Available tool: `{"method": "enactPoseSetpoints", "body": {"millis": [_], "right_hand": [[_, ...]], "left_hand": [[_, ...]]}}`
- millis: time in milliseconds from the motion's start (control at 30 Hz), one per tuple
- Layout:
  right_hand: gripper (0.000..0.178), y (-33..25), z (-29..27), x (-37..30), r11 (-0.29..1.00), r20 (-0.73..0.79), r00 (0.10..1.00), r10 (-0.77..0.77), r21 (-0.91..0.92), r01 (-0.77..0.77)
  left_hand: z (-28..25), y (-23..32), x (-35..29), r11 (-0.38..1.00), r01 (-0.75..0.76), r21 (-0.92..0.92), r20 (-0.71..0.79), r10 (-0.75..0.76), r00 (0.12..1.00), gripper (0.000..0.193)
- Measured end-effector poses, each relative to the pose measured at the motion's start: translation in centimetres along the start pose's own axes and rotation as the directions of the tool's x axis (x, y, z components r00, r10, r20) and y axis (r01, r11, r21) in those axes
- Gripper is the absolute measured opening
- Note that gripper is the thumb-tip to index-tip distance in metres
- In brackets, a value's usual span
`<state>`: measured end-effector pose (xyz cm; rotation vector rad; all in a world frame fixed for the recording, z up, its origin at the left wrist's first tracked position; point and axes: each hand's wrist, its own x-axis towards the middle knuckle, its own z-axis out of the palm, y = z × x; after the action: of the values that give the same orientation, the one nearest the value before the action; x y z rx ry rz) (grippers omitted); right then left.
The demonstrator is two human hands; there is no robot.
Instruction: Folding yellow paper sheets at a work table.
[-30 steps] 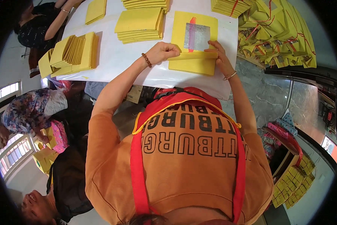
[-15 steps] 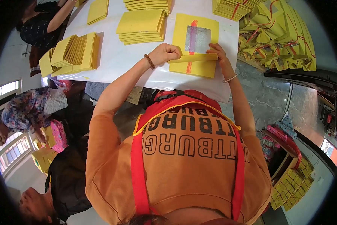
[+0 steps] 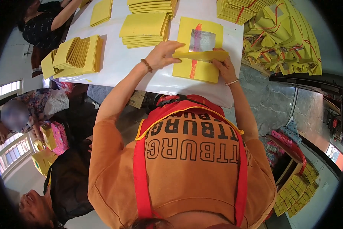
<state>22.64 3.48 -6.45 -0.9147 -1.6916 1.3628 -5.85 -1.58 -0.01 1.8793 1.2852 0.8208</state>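
A yellow paper sheet [image 3: 183,32] with a silver-grey rectangle and a red and purple stripe lies before me on the table. Across it, a narrow yellow paper fold [image 3: 196,56] stands up from the surface. My right hand [image 3: 225,68] pinches this fold at its right end, thumb below and fingers above. Beside the fold's left end is my left hand [image 3: 163,55], thumb and fingers spread apart with nothing between them. Below the fold, more yellow paper [image 3: 205,72] shows, crossed by the red stripe. Whether the fold belongs to the upper sheet cannot be told.
Folded yellow paper stacks [image 3: 144,30] stand beyond my left hand, with another fanned stack [image 3: 76,55] farther left. Red-tied yellow bundles [image 3: 282,42] are heaped at the right of the white-covered table [image 3: 141,82]. Other people [image 3: 70,179] are at the left.
My left hand has opened from a fist on the fold's left end and drawn slightly away. My right hand has closed on the fold's right end, which is now bent upward.
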Motion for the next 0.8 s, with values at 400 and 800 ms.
{"method": "enactPoseSetpoints", "body": {"millis": [400, 800], "right_hand": [[0.027, -6.6, -1.7, -1.3, 0.469, 0.317, 0.873, -0.370, -0.748, 0.470], [0.020, -7.8, 0.8, -2.0, 0.940, 0.080, 0.979, 0.190, -0.303, -0.158]], "left_hand": [[0.7, 1.1, -0.7, 0.727, -0.352, 0.590, 0.051, 0.402, 0.914, 0.034], [2.1, 2.1, -1.7, 0.916, 0.215, 0.339, 0.012, -0.232, 0.973, 0.020]]}}
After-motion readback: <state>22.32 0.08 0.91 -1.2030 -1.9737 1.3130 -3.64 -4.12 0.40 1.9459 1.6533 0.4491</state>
